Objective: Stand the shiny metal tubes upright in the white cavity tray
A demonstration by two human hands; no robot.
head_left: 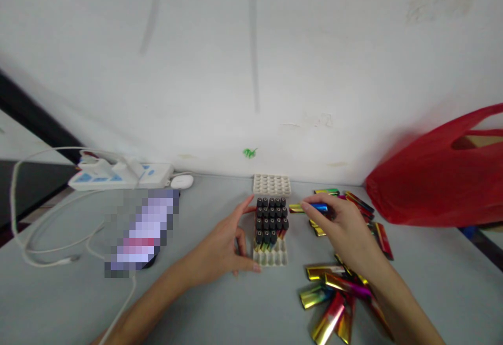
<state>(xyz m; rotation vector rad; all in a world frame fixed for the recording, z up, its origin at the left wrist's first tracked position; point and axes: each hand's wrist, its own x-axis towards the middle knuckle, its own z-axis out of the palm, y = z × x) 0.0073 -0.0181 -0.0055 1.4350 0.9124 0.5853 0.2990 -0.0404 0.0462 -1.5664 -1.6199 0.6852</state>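
A pale tray [271, 259] stands in the middle of the table, holding rows of black-topped sticks [271, 213] upright; its front cells show bare. Just left of the tray, my left hand [223, 248] has its fingers spread, with the thumb near the front left corner and the index finger by the back rows. Right of the rows, my right hand [343, 219] pinches a shiny yellow-and-blue lighter-like piece [297, 208], which lies level with its yellow end towards the sticks. Behind them a second pale tray [272, 184] rests near the wall.
Shiny coloured pieces [329, 318] lie piled at the front right, more [383, 240] beyond my right wrist. A red bag [428, 177] stands at the right. On the left are a blurred phone [145, 230], a white power strip [157, 176], a white case [182, 181] and cables.
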